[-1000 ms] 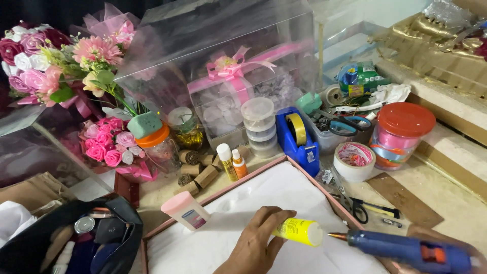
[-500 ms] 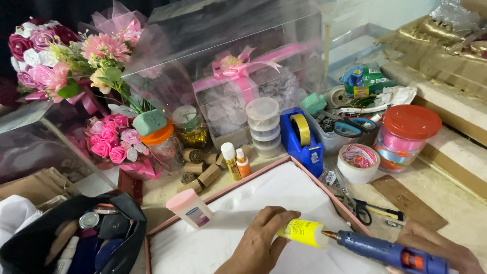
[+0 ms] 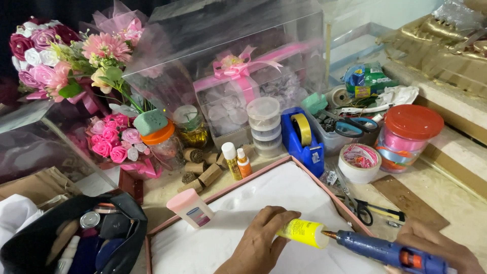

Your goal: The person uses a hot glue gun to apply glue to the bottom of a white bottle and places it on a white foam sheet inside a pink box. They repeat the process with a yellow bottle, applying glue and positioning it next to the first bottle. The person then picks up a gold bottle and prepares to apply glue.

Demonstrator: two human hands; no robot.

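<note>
While left hand (image 3: 261, 241) grips it, yellow tube (image 3: 303, 233) meets blue glue gun (image 3: 390, 251) tip.

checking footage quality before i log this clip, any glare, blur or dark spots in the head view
Head view: mostly sharp and evenly lit; pale reflections haze the clear plastic box at the back; the top left behind the flower bouquet falls into near black; the left hand, yellow tube and blue glue gun in the right hand are crisp, cropped at the bottom edge.
</note>
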